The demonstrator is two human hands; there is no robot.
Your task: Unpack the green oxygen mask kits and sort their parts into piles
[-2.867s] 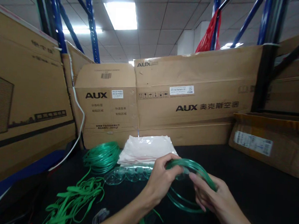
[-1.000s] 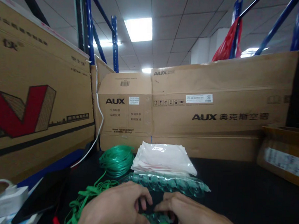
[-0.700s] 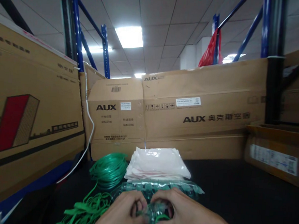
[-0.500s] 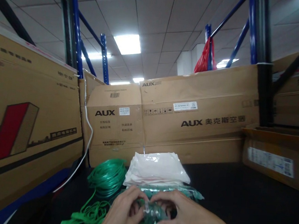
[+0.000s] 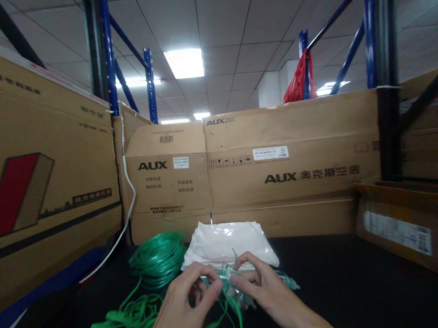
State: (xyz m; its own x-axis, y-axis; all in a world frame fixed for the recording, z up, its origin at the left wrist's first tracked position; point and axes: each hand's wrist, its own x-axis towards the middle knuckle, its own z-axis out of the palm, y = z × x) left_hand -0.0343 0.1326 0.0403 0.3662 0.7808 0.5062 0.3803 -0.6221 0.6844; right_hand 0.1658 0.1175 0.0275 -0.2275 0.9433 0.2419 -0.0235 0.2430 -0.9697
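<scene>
My left hand is closed in front of the white stack, thumb and index finger pinched near the edge of a crumpled clear plastic piece. My right hand closes thumb and fingers on the other side of that plastic, which looks like a small bag. A thin green strip hangs below the fingers, and a short end sticks up by my right index finger. Fingers partly hide the plastic. Left of my hands lie a coil of shiny green cord and a loose heap of flat green strips.
Flat white plastic bags are stacked behind my hands, with a clear greenish packet at their front. Cardboard walls the back of the black surface. A large carton stands left, another box right. A white cable runs down at left.
My right hand has risen slightly and its fingers have changed their hold. Green strips now hang below the plastic, and a thin end shows above it. My left hand has moved little.
</scene>
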